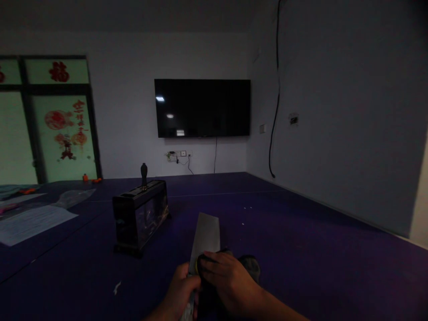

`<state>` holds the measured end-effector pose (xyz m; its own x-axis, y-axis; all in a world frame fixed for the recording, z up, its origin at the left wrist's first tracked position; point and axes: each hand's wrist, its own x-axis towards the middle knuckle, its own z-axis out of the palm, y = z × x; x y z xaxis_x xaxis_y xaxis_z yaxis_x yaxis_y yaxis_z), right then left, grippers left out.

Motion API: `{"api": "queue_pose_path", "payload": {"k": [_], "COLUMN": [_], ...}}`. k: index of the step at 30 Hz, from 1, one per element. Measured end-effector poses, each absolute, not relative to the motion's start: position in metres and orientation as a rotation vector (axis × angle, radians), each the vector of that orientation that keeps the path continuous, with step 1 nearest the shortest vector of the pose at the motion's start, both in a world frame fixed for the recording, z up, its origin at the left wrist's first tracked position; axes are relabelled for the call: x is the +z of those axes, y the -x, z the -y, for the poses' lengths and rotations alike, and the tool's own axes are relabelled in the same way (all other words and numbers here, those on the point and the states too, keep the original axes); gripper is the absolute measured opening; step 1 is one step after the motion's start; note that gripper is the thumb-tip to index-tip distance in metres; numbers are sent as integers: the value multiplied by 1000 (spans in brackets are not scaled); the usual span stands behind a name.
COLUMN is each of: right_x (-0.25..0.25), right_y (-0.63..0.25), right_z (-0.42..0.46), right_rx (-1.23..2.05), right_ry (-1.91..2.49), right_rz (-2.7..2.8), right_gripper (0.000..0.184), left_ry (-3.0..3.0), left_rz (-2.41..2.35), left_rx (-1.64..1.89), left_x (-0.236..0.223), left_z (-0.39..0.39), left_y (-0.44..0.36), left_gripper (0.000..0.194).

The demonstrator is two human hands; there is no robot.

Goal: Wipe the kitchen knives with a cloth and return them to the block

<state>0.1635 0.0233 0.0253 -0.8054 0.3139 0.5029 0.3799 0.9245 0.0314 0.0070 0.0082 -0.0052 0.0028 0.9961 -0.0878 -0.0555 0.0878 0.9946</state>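
We observe our left hand [183,287] closed on the lower part of a flat grey piece [207,232], which points away from us above the purple surface [294,258], while our right hand [229,276] has its fingers curled over a dark item [200,263] against that piece's right side. We record a black holder [133,218] standing to the left with a dark handle [143,171] upright from its top, and a printed sheet [36,223] lying farther left.
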Motion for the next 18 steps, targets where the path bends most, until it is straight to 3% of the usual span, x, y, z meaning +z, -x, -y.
{"api": "queue_pose_path", "payload": {"k": [8,18], "right_x": [26,32], "right_y": [-163,-165], "right_z": [-23,-22], "right_rx": [-152,-179], "right_ry": [512,571], "right_rz": [2580,2688], "right_gripper": [36,62], "left_ry": [-1100,-1116], "left_rz": [-1190,-1351], "left_rx": [1155,1072], "left_x": [-9,-3], "left_z": [-12,-1], "left_y": [-5,-9], "left_gripper": [19,27]}}
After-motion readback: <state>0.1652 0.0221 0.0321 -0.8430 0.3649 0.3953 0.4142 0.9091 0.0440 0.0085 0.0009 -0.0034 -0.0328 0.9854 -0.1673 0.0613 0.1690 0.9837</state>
